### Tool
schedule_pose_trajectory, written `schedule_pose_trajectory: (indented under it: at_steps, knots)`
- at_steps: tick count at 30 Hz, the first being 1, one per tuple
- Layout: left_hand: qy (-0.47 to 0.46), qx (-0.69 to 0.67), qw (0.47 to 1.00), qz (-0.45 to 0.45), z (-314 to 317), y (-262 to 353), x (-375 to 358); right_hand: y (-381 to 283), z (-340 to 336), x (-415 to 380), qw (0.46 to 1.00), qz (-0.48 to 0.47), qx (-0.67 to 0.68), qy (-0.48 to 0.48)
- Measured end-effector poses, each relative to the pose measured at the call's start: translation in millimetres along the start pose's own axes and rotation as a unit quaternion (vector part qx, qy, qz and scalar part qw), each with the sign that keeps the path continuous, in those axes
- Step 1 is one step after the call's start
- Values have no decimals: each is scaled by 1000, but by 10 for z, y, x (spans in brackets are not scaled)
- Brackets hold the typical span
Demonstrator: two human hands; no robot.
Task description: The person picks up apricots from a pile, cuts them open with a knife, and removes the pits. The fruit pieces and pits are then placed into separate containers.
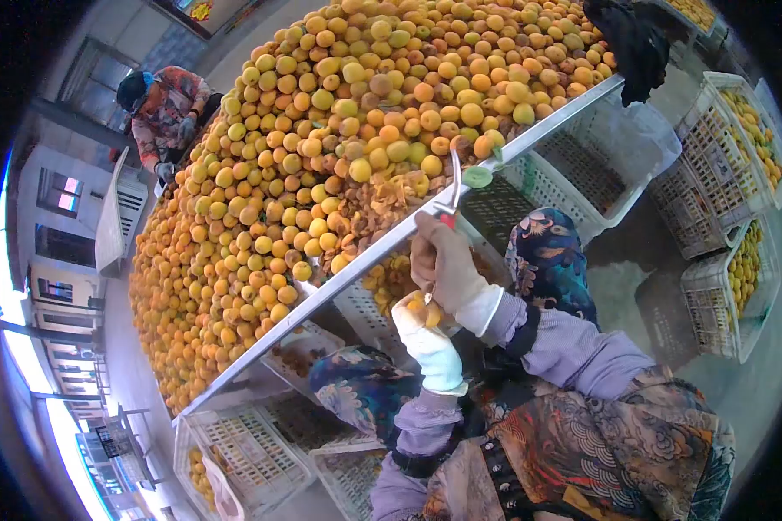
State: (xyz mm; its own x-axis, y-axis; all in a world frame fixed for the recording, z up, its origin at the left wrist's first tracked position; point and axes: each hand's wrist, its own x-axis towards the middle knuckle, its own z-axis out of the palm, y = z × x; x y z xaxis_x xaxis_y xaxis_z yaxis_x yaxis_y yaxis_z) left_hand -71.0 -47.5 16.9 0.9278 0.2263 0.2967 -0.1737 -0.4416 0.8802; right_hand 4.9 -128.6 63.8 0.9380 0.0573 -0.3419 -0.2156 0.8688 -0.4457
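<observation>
My right hand (447, 265), in a brown-stained glove, is closed on a curved metal tool (453, 187) with a red part near its grip. The tool's tip points up over the metal edge of the table. Just below, my left hand (426, 334), in a white glove, is closed around an orange-yellow fruit (417, 306). The two hands nearly touch. Beyond the edge lies a large heap of round yellow-orange fruit (304, 148), with split, brownish pieces (391, 201) close to the rim.
A co-worker (169, 108) sits at the heap's far left side. White crates (248, 447) stand below the table edge, and stacked crates with fruit (725, 165) stand at the right. A black cloth (630, 48) hangs at the table's upper corner. A green round object (477, 177) lies on the rim.
</observation>
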Motion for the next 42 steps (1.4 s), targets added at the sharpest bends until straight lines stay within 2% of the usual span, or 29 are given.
schedule_pose_trajectory:
  at_steps: [4, 6, 7, 8, 9, 10, 12, 14, 16, 17, 19, 20, 23, 25, 27, 29, 32, 34, 36, 38, 39, 41, 42]
  knots:
    - [9, 14, 999, 45, 28, 20, 11, -46, -81, 69, 993, 68, 96, 14]
    - [-2, -109, 991, -74, 90, -142, -46, -30, -112, 104, 991, 70, 112, 26]
    - [-3, -110, 991, -74, 81, 52, 4, -24, -121, 116, 988, 75, 127, 38]
    - [-4, -260, 943, -207, 63, 270, 41, -21, -137, 122, 988, 74, 128, 38]
    - [-3, -399, 855, -330, 48, 421, 86, -29, -142, 126, 989, 75, 130, 8]
    - [-1, -399, 855, -330, 29, 428, 106, -27, -140, 126, 988, 76, 132, -22]
    - [-33, -464, 785, -410, -20, 434, 167, -45, -83, 116, 989, 82, 124, -7]
    - [-57, -486, 767, -416, -63, 359, 181, -61, -49, 90, 989, 87, 116, 12]
    - [-81, -509, 746, -422, -81, 360, 203, -61, -35, 53, 996, 38, 60, -52]
    - [-70, -495, 742, -448, -75, 376, 204, -53, -28, 28, 996, 39, 58, -51]
    - [-59, -479, 735, -476, -96, 375, 206, -47, 18, -30, 983, -26, -125, -128]
    - [-76, -482, 728, -481, -125, 349, 208, -77, 27, -17, 983, 8, -114, -147]
    - [-99, -484, 717, -491, -140, 239, 137, -134, 47, -52, 972, 31, -142, -186]
    - [-120, -404, 769, -481, -124, 210, 67, -127, 55, -57, 969, 71, -176, -160]
    - [-105, -395, 760, -506, -105, 201, 79, -116, 44, -46, 958, 125, -211, -152]
    - [-118, -385, 749, -526, -115, 200, 107, -112, -6, -16, 957, 131, -200, -168]
    - [-168, -388, 725, -544, -148, 170, 80, -122, -36, -14, 933, 134, -250, -220]
    - [-181, -396, 722, -539, -162, 133, 34, -155, -23, -55, 888, 128, -331, -294]
    - [-194, -404, 718, -533, -191, 53, -22, -192, 53, -162, 887, 147, -339, -276]
    - [-245, -502, 656, -507, -230, -51, -67, -172, 49, -173, 863, 164, -386, -280]
    - [-245, -502, 656, -508, -230, -30, -82, -166, 51, -220, 864, 164, -386, -279]
    - [-248, -466, 658, -537, -218, 36, -98, -176, 70, -338, 794, 30, -463, -392]
    - [-285, -491, 645, -512, -264, -188, -151, -213, 87, -368, 783, 65, -476, -394]
